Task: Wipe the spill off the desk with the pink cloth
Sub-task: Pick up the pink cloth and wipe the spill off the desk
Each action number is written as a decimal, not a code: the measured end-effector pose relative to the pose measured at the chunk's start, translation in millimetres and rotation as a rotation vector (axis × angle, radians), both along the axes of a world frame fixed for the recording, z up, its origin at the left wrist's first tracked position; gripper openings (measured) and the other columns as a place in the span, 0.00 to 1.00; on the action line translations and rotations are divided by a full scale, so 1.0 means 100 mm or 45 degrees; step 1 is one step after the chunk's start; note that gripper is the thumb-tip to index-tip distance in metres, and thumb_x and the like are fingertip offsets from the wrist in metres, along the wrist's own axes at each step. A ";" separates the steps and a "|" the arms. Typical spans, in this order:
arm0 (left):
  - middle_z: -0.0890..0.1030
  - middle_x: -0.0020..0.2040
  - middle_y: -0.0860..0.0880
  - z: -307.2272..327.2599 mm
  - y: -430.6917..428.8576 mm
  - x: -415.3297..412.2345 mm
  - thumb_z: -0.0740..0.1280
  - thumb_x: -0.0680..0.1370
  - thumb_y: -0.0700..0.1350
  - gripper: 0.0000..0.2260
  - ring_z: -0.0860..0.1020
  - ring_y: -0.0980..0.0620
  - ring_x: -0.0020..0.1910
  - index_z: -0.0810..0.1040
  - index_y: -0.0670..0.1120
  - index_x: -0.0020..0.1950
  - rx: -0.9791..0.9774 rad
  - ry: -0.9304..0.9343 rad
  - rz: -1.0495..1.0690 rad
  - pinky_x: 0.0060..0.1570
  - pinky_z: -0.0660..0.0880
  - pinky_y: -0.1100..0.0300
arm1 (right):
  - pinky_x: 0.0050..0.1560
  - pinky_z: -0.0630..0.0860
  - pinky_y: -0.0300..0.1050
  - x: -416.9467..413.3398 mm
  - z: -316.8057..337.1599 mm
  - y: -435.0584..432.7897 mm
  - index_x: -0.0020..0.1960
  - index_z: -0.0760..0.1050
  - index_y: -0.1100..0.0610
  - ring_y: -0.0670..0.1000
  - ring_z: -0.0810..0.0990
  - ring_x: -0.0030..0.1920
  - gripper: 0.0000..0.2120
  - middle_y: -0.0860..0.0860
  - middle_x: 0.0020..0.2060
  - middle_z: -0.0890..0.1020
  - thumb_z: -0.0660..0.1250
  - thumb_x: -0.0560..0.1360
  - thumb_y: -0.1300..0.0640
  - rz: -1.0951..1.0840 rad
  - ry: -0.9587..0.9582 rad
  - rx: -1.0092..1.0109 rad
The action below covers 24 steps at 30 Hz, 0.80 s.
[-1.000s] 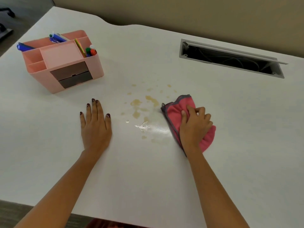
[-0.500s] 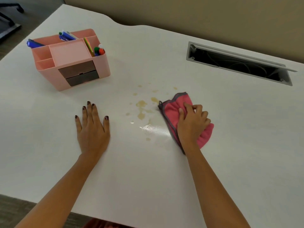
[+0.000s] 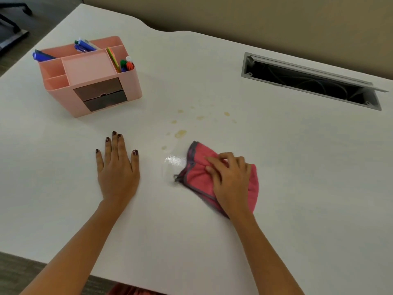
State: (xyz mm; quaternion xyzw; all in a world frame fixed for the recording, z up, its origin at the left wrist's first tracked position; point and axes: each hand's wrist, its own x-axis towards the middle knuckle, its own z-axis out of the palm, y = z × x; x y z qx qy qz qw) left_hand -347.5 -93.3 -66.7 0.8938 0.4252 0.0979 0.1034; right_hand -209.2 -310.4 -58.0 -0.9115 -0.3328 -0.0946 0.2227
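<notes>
My right hand (image 3: 230, 180) presses down on the bunched pink cloth (image 3: 196, 176) with a grey hem, its fingers gripping the fabric against the white desk (image 3: 297, 188). Yellowish drops of the spill (image 3: 180, 133) lie just beyond and left of the cloth, with smaller spots further back. A shiny wet patch (image 3: 173, 161) touches the cloth's left edge. My left hand (image 3: 118, 167) rests flat on the desk, fingers spread, left of the spill, holding nothing.
A pink desk organiser (image 3: 89, 79) with pens and two dark drawers stands at the back left. An open grey cable hatch (image 3: 310, 81) is set into the desk at the back right. The desk's front edge runs near the bottom.
My right hand has dragged the cloth toward me and a little left, over the nearer drops, which no longer show. The left hand has stayed flat in place.
</notes>
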 end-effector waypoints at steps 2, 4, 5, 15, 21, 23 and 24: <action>0.54 0.78 0.45 0.00 0.00 0.00 0.49 0.82 0.51 0.25 0.52 0.47 0.78 0.52 0.41 0.77 0.001 -0.003 0.005 0.76 0.46 0.47 | 0.46 0.60 0.46 0.20 0.00 -0.05 0.53 0.80 0.48 0.54 0.72 0.47 0.08 0.48 0.49 0.79 0.66 0.75 0.49 -0.179 0.025 0.021; 0.54 0.78 0.45 -0.01 0.01 0.00 0.49 0.82 0.51 0.25 0.52 0.47 0.78 0.52 0.41 0.77 0.002 -0.002 0.002 0.76 0.46 0.47 | 0.47 0.61 0.46 0.35 0.03 0.01 0.53 0.81 0.50 0.55 0.73 0.47 0.09 0.50 0.49 0.78 0.66 0.76 0.49 -0.344 0.071 0.030; 0.54 0.78 0.45 -0.01 0.00 0.00 0.49 0.82 0.51 0.25 0.52 0.47 0.78 0.52 0.41 0.77 0.003 -0.001 0.002 0.76 0.46 0.47 | 0.48 0.61 0.47 0.39 0.05 0.08 0.54 0.80 0.50 0.55 0.73 0.47 0.10 0.50 0.50 0.78 0.66 0.76 0.49 -0.403 0.099 0.031; 0.56 0.78 0.44 0.01 0.00 0.00 0.51 0.82 0.49 0.25 0.53 0.45 0.77 0.54 0.40 0.77 -0.004 -0.005 -0.001 0.76 0.47 0.46 | 0.49 0.63 0.45 -0.49 0.06 0.48 0.54 0.80 0.47 0.52 0.72 0.47 0.09 0.47 0.51 0.79 0.64 0.77 0.48 0.182 0.111 0.050; 0.54 0.78 0.45 0.04 0.03 -0.04 0.50 0.82 0.48 0.24 0.52 0.47 0.78 0.53 0.42 0.77 -0.022 0.002 -0.036 0.76 0.47 0.49 | 0.49 0.63 0.45 -0.24 0.06 0.26 0.53 0.81 0.47 0.52 0.73 0.48 0.09 0.48 0.51 0.79 0.65 0.76 0.48 0.180 0.085 0.048; 0.53 0.78 0.47 0.05 0.05 -0.08 0.49 0.83 0.47 0.23 0.51 0.49 0.78 0.51 0.43 0.77 -0.025 0.007 -0.066 0.76 0.47 0.50 | 0.48 0.62 0.45 -0.06 0.06 0.33 0.52 0.81 0.48 0.53 0.73 0.47 0.08 0.49 0.50 0.79 0.66 0.76 0.50 -0.025 0.109 0.073; 0.53 0.79 0.47 0.06 0.06 -0.10 0.49 0.83 0.47 0.23 0.51 0.50 0.78 0.51 0.43 0.78 -0.032 0.005 -0.074 0.77 0.47 0.51 | 0.48 0.62 0.45 0.00 0.06 0.40 0.52 0.81 0.49 0.54 0.73 0.47 0.08 0.49 0.50 0.79 0.66 0.76 0.50 -0.121 0.124 0.080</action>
